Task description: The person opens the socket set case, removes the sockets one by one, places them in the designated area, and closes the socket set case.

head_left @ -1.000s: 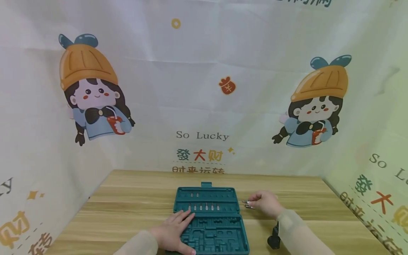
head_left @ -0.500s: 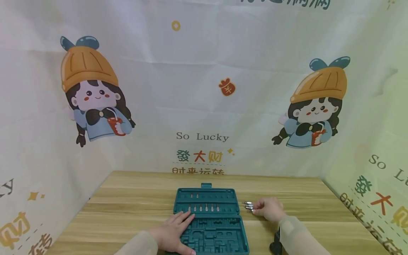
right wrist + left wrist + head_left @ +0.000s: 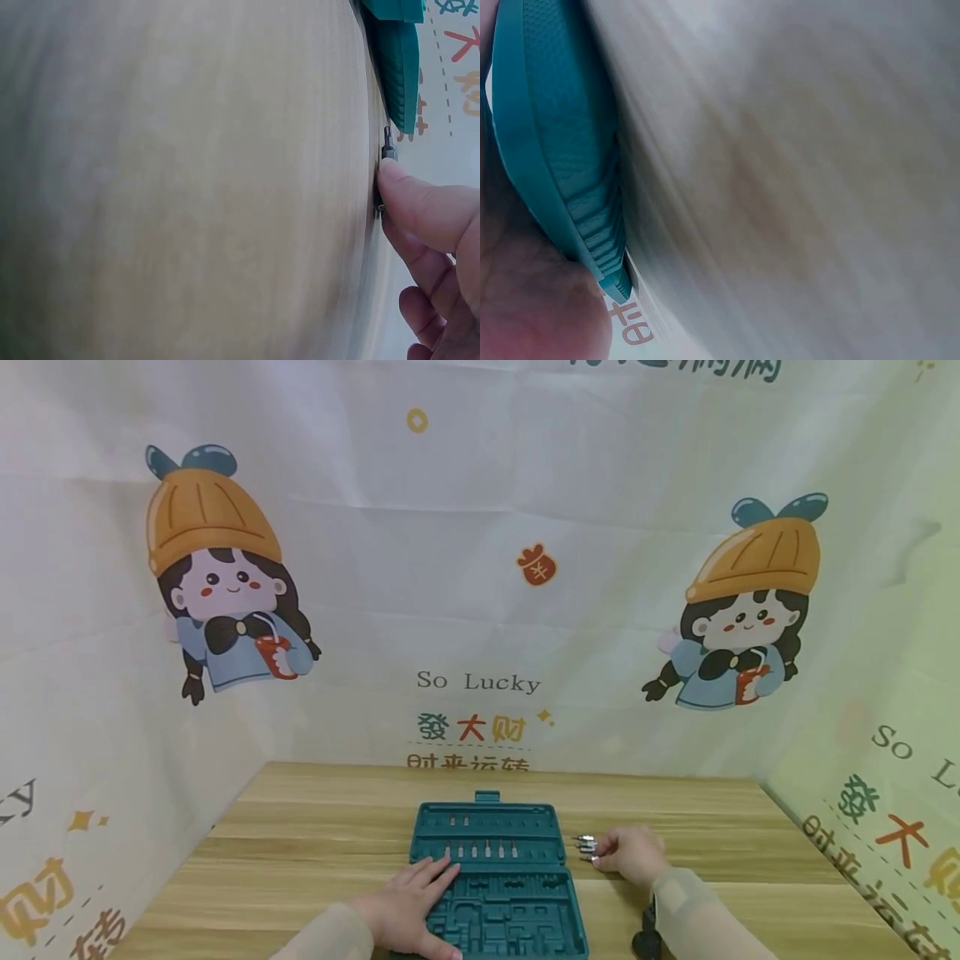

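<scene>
An open teal tool case lies on the wooden table, with several small bits seated in its far half. My left hand rests flat on the case's near left part, fingers straight. In the left wrist view the case's ribbed edge fills the left side beside my palm. A few small metal bits lie on the table just right of the case. My right hand is at them with fingers curled, and in the right wrist view its fingertip pinches one bit against the tabletop.
A black object sits on the table by my right forearm, near the front edge. Printed cloth walls close off the table at the back and on both sides. Bare wood lies left of the case.
My right hand has come slightly nearer and lower with the bits, which now lie on the table by the case. The left hand has stayed on the case.
</scene>
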Motion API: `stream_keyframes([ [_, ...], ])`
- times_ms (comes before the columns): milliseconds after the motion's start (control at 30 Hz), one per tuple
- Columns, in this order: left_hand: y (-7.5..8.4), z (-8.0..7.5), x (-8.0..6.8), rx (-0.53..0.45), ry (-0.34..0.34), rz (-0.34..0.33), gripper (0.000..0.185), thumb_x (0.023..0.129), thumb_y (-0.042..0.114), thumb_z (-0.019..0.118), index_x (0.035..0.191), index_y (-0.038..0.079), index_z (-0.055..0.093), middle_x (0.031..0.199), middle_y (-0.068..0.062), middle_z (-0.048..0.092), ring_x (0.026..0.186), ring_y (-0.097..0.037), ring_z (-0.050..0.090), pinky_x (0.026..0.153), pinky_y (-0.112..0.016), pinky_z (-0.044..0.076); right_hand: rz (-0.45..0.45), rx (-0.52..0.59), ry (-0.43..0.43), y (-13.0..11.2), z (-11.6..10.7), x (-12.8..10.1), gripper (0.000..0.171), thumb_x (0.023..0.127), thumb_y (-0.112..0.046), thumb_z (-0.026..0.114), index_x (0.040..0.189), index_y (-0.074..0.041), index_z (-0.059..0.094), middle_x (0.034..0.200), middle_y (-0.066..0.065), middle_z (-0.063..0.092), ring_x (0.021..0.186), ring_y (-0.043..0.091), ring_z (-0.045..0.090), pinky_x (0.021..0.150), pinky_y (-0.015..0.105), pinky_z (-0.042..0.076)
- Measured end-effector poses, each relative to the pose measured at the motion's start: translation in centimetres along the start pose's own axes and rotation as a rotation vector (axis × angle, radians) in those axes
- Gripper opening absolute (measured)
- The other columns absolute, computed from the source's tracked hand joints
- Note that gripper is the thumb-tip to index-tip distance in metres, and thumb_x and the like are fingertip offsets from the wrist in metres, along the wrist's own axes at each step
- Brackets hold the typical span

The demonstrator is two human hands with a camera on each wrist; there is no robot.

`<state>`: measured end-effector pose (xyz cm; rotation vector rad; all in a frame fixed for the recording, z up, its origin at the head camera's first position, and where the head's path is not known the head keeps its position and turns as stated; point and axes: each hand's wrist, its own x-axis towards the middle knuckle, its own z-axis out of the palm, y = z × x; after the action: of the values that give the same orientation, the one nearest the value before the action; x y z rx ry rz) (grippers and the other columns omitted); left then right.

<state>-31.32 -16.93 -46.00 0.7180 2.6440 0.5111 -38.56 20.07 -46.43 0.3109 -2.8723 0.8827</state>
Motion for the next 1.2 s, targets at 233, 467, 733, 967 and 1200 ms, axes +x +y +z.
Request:
stream_keyframes([
  [233, -0.1, -0.1, -0.1, -0.005, -0.011, 0.005, 0.100, 0.076, 0.075, 0.058, 0.155, 0.029, 0.019, 0.160, 0.004, 0.014, 0.145, -0.032, 0.013, 0.108, -0.061, 0.021, 0.016, 0.003, -0.015, -1.0, -0.7, 0.1, 0.014, 0.073, -0.020, 0.083, 0.072, -0.019, 0.069, 0.073, -0.010, 0.064, 0.080, 0.016, 0.052, 0.084, 0.051, 0.028],
  [467, 0.1, -0.3, -0.3, 0.021, -0.016, 0.003, 0.099, 0.077, 0.075, 0.057, 0.155, 0.028, 0.019, 0.160, 0.003, 0.014, 0.145, -0.033, 0.014, 0.109, -0.060, 0.022, 0.012, 0.078, -0.094, -3.8, -1.4, 1.1, 0.006, 0.085, -0.020, 0.074, 0.085, -0.016, 0.070, 0.082, -0.007, 0.065, 0.076, 0.012, 0.058, 0.076, 0.041, 0.045],
  [733, 0.2, -0.1, -0.2, 0.026, -0.011, -0.008, 0.099, 0.076, 0.076, 0.057, 0.155, 0.029, 0.019, 0.160, 0.004, 0.014, 0.145, -0.032, 0.014, 0.108, -0.060, 0.022, -0.008, 0.245, -0.126, -8.8, -0.8, 2.7, 0.010, 0.088, -0.016, 0.071, 0.096, -0.010, 0.070, 0.093, -0.001, 0.066, 0.084, 0.016, 0.061, 0.074, 0.040, 0.051],
  [967, 0.5, -0.3, -0.4, 0.030, -0.013, -0.023, 0.099, 0.076, 0.077, 0.057, 0.155, 0.029, 0.020, 0.160, 0.005, 0.015, 0.145, -0.031, 0.015, 0.108, -0.060, 0.024, -0.012, 0.292, -0.123, -12.1, 0.7, 4.4, 0.018, 0.089, -0.018, 0.071, 0.101, -0.005, 0.070, 0.097, 0.002, 0.067, 0.089, 0.019, 0.061, 0.080, 0.043, 0.050],
  [1200, 0.1, -0.1, -0.1, 0.047, -0.019, -0.013, 0.099, 0.077, 0.077, 0.055, 0.155, 0.028, 0.020, 0.160, 0.005, 0.015, 0.145, -0.031, 0.015, 0.108, -0.059, 0.025, -0.019, 0.354, -0.126, -13.9, 2.9, 5.6, 0.016, 0.089, -0.018, 0.070, 0.100, -0.007, 0.072, 0.099, 0.003, 0.067, 0.090, 0.020, 0.061, 0.080, 0.044, 0.050],
])
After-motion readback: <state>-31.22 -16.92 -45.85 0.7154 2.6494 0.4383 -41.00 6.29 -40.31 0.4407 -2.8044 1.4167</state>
